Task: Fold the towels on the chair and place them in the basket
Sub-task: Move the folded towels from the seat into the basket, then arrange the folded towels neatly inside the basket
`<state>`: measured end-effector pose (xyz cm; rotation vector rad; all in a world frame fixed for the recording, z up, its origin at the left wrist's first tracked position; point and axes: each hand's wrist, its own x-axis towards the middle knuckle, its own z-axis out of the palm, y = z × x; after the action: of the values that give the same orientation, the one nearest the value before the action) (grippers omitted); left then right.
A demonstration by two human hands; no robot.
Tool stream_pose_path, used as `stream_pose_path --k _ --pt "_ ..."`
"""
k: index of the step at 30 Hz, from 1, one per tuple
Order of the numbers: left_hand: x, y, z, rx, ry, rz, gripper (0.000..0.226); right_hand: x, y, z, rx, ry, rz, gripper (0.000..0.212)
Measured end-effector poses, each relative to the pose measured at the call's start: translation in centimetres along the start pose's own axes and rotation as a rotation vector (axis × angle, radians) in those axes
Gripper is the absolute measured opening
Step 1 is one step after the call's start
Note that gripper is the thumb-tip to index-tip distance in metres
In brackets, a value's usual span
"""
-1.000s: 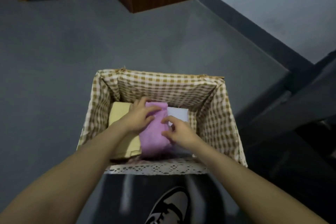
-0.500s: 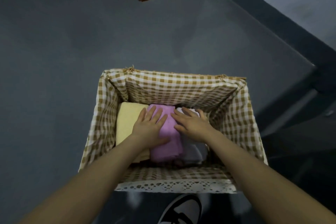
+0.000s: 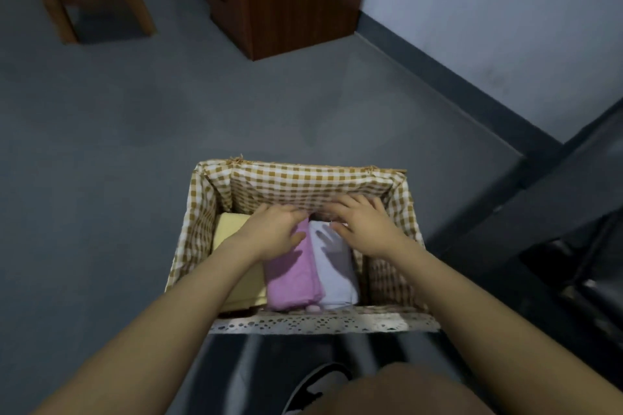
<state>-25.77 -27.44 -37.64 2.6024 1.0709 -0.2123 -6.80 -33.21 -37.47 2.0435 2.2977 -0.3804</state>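
- Now at the placing step: three folded towels lie side by side in the basket [image 3: 296, 180], which sits on the floor directly in front of the person.
- Left hand [image 3: 274, 229] rests on the far end of the pink towel [image 3: 291, 274]; fingers bent loosely over the cloth, thumb lying along it. Looks like pressing or tucking, not a pinch; whether the fingertips hook over the far edge cannot be told.
- Right hand [image 3: 362, 227] hovers with fingers spread and relaxed, just above the far end of the white towel [image 3: 337, 274]; fingertips near the far checked lining. Contact with the cloth cannot be confirmed; it holds nothing.
- Hands are apart, close side by side, with the seam between pink and white towels between them.
- Yellow towel [image 3: 232, 229] lies outboard of the left hand, partly under the left forearm, against the basket's left wall.
- White towel sits under the right hand, with lining showing between it and the right wall.
- Judgement: towels are seated; only tidying remains here.
- Next move calls for lifting both hands straight out without dragging the folds open, then checking the chair for remaining towels. The chair is not clearly identifiable in this view.
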Motion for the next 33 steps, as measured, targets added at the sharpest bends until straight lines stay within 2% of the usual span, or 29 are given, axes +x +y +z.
stream_pose_path --k 7,12,15,22,30,33 --pt "-2.7 6.1 -9.0 -0.002 0.355 0.042 0.037 -6.8 -0.1 -10.7 0.004 0.39 0.067 0.032" --pt "-3.9 14.5 -15.5 -0.036 0.549 0.232 0.038 -15.6 2.1 -17.5 0.027 0.74 0.196 0.022" --pt "-3.7 20.6 -18.2 -0.049 0.608 0.351 0.038 -21.9 4.6 -20.2 0.033 0.861 0.332 0.023" --pt "-2.0 37.4 -19.4 -0.064 0.566 0.703 0.038 -37.3 10.8 -21.5 0.029 0.987 0.684 0.022" --pt "-2.4 56.7 -14.7 -0.095 0.391 1.039 0.039 -54.9 16.8 -17.8 0.036 1.099 1.104 0.016" --pt "-2.8 63.2 -12.5 -0.083 0.314 1.128 0.038 -60.6 18.7 -16.0 0.03 1.089 1.271 0.017"
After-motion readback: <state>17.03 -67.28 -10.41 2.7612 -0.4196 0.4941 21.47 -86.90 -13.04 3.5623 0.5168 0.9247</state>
